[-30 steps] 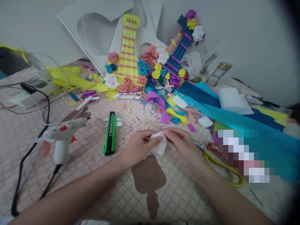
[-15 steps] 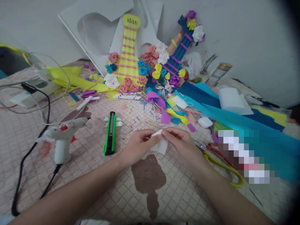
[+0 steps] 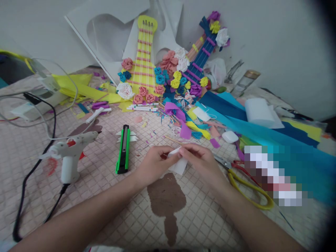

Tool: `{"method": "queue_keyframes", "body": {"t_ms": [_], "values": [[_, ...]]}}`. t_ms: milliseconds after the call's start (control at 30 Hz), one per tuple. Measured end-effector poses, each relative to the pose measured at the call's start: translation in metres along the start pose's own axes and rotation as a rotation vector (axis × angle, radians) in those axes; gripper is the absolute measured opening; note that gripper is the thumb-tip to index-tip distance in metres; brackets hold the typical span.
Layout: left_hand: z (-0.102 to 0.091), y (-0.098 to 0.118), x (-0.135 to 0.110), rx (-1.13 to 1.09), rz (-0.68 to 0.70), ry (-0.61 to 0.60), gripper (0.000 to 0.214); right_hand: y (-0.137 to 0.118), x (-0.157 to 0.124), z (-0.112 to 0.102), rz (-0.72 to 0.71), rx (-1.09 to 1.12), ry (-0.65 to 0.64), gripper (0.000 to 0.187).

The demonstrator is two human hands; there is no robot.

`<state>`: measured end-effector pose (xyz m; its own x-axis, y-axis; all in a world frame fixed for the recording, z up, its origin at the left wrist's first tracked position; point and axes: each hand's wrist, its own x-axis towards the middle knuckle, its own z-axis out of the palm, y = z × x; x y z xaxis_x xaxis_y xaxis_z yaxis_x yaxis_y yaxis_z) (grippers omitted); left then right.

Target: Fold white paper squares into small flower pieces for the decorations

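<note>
A small piece of white paper (image 3: 180, 167) is held between my two hands above the table. My left hand (image 3: 157, 161) pinches it from the left, thumb on top. From the right, the thumb and fingers of my right hand (image 3: 201, 157) close on its upper edge, which looks folded or rolled. A thin wooden stick (image 3: 173, 140) lies just beyond my fingers. Left of my left hand is a green utility knife (image 3: 123, 150). Scissors with red and yellow handles (image 3: 252, 189) lie beside my right forearm.
A white glue gun (image 3: 70, 157) with a black cord stands at left. Behind are a yellow paper guitar (image 3: 143, 75) and a blue one (image 3: 201, 64), both with paper flowers. Blue crepe paper (image 3: 275, 136) and a white paper roll (image 3: 259, 112) lie at right, amid scraps.
My right fingers have shifted slightly left and curled more over the paper's top edge. The paper has turned a little, and its lower flap sits slightly lower.
</note>
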<state>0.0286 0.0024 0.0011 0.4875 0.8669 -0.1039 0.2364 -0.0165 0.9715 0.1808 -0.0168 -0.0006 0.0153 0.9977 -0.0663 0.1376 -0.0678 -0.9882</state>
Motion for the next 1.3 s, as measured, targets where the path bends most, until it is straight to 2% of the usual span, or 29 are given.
{"method": "queue_keyframes", "body": {"t_ms": [367,1300], "values": [[0.0002,-0.0005,-0.0004,0.193,0.09,0.024,0.031,-0.0028,-0.0006,-0.0003,0.011,-0.036,0.002,0.021],[-0.0001,0.0024,-0.0005,0.039,0.099,-0.032,0.034,0.0031,0.0009,-0.0002,0.058,0.026,0.005,0.021]]}}
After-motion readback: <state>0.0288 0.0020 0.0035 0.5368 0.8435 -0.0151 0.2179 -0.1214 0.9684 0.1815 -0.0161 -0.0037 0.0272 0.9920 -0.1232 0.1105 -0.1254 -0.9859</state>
